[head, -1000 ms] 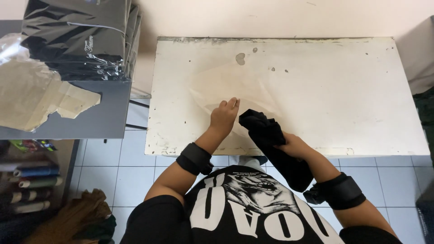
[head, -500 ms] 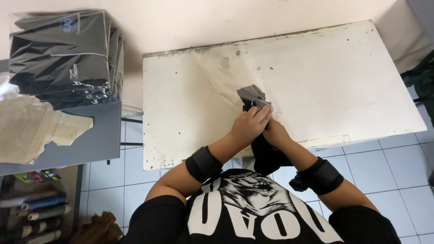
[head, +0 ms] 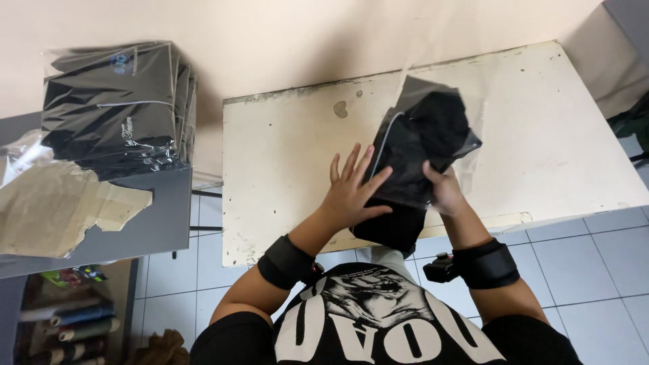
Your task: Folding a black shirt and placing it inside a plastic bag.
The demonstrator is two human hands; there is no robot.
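Overhead view from the head camera. Near centre, a folded black garment (head: pixel 422 145) partly sheathed in a clear plastic bag (head: pixel 466 108), held over a worn white table (head: pixel 284 169) and overhanging its near edge; lower end of the garment bare, outside the bag. Left hand (head: pixel 351 192) laid flat against the garment's left side, fingers spread wide, fingertips on the plastic. Right hand (head: pixel 445 188) at the garment's right edge, thumb over the front of the bag and clamping it; remaining fingers hidden behind, so their state cannot be told. Black bands on both wrists (a small dark device attached to the right one).

Upper left, on a grey side table (head: pixel 155 223): 1 stack of bagged black garments (head: pixel 118 108), rectangular, glossy with reflections, each with small pale lettering on its face and a small blue mark near the top corner. Beside the stack, just below it, a torn sheet of brown paper (head: pixel 61 209) under crumpled clear film. Lower left, beneath the grey table: rolls of material (head: pixel 61 324) in several colours, lying side by side. Floor of pale grey tiles (head: pixel 588 250). Beige wall (head: pixel 304 40) behind both tables. Tabletop stained and chipped along its far edge.
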